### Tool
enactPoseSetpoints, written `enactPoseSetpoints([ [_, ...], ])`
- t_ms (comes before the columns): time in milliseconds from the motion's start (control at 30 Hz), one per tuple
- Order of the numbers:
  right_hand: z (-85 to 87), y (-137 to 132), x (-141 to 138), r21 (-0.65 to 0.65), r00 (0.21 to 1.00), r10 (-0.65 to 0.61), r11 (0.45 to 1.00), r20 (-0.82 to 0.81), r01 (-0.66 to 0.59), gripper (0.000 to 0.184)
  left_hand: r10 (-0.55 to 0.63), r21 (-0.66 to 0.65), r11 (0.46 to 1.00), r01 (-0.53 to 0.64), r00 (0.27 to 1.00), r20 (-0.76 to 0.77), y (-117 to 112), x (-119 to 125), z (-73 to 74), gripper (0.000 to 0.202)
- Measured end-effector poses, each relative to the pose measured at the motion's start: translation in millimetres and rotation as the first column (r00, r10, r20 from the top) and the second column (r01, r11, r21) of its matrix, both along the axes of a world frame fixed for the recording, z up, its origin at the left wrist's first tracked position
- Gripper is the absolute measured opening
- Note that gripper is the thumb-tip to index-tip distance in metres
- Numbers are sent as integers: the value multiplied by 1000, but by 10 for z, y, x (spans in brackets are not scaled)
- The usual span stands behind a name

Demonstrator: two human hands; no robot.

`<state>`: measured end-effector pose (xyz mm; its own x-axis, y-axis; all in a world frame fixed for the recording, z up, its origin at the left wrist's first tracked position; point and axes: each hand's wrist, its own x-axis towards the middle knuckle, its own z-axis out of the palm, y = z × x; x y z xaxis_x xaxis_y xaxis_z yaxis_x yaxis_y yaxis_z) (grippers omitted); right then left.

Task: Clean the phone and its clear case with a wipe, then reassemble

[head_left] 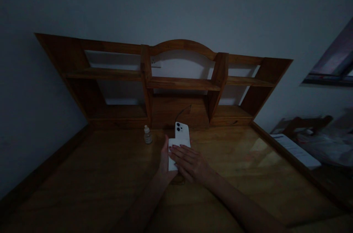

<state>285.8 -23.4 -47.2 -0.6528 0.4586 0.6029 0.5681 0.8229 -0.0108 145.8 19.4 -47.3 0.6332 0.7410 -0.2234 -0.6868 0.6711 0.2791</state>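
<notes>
- Holding phone [182, 133] in L hand [164, 165], approx. centre of desk [110, 174], in front of shelf unit [183, 85]; back & cam lenses turned up toward viewer, lens end pointing away.
- Gripping w/ L hand along near/left side, thumb up by the edge; fingers mostly hidden, so can't tell exact hold.
- Resting R hand [193, 163] across front, fingers straight & together, laid flat, not curled around anything as far as visible.
- Pressing there on white flat pc. [172, 165], overlapping lower part of phone, offset to left; too dark to tell if cloth, paper or other.
- Done, judging by positions: getting phone in hand, getting white flat pc. up against it, bringing both hands to bear.
- Prob. mid-job now, w/ contact made & upper phone back uncovered.
- Not yet done: separating white flat pc. from phone, letting go of either, setting phone down.
- Can't judge amt. finished on covered part; hidden under R hand & white flat pc.
- Standing upright on desk to left, untouched & capped: small bottle [148, 136]; can't tell if used or how full.
</notes>
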Motion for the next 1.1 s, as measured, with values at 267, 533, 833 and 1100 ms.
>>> enactPoseSetpoints([
  [267, 47, 93, 158, 30, 979, -190, 981, -75, 193, 55, -24, -50, 999, 22, 998, -50, -118, 170, 74, 57],
  [533, 100, 188, 309, -40, 923, -349, 937, -163, 347, 50, -189, 77, 977, 197, 977, -100, -108, 192, -16, 73],
  [833, 74, 219, 342, -48, 902, -402, 915, -157, 400, 49, -204, 96, 971, 220, 966, -157, -89, 191, -111, 77],
  [1100, 38, 165, 209, -50, 953, -295, 955, -72, 292, 50, -108, 34, 993, 115, 982, -155, -80, 178, -21, 68],
])
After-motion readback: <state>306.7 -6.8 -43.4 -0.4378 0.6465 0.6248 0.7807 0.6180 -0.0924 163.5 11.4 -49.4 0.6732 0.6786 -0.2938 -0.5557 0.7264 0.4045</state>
